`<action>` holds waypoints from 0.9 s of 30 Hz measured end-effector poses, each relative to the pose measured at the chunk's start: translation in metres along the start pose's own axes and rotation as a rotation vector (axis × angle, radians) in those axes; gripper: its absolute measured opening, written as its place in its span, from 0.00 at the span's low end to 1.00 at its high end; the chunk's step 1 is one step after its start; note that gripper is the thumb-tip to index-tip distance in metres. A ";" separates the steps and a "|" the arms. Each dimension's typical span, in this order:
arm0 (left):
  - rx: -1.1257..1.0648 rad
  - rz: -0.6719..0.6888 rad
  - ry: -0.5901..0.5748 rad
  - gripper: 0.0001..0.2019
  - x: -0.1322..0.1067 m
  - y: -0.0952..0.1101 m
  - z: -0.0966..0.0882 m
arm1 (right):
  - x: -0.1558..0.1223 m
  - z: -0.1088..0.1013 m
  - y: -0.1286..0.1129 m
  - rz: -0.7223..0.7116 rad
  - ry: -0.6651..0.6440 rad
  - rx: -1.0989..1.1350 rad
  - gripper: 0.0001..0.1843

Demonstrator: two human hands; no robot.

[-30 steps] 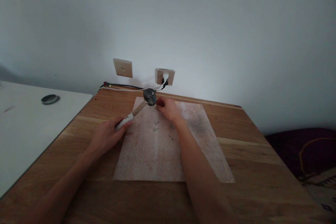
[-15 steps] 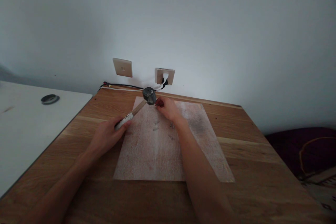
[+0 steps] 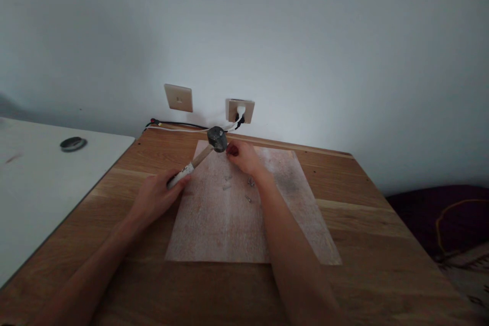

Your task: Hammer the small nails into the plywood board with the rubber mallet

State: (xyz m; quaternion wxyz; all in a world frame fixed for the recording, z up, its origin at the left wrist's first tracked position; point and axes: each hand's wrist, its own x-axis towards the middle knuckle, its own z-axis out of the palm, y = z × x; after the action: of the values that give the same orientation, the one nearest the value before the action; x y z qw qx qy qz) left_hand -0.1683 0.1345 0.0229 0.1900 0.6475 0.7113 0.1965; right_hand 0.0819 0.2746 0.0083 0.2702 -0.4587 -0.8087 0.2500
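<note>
My left hand [image 3: 155, 197] is closed around the white-wrapped lower handle of a mallet [image 3: 202, 157]. The mallet's dark, blocky head points up and away, above the far part of a pale, worn wooden board [image 3: 214, 229]. Right beside that head, my right hand [image 3: 244, 158] has its fingers pinched together over the board. What they hold, if anything, is too small and dark to make out. Several small metallic pieces [image 3: 226, 187], perhaps screws or nails, lie on the board between my hands and by my right wrist.
Under the board is a brown wooden table [image 3: 355, 234] set against a wall. A socket with a plug [image 3: 240, 111] and a wall plate [image 3: 178, 98] sit above cables [image 3: 179, 125] along the back edge. On the left, a white surface [image 3: 42, 188] carries a dark round lid-like object [image 3: 73, 143].
</note>
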 end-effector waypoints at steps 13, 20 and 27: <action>0.019 0.001 -0.009 0.26 0.001 -0.001 0.001 | 0.001 0.000 0.005 0.022 0.014 0.029 0.13; 0.031 -0.009 -0.018 0.26 0.001 -0.001 0.000 | 0.002 0.001 0.003 0.015 0.007 0.026 0.13; 0.001 0.006 -0.019 0.27 0.000 0.001 -0.001 | 0.001 0.003 0.001 0.028 0.013 -0.028 0.12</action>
State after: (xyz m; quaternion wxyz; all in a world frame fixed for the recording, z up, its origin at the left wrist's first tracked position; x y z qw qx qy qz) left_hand -0.1679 0.1344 0.0245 0.1958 0.6516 0.7077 0.1903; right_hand 0.0805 0.2757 0.0055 0.2653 -0.4755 -0.8039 0.2393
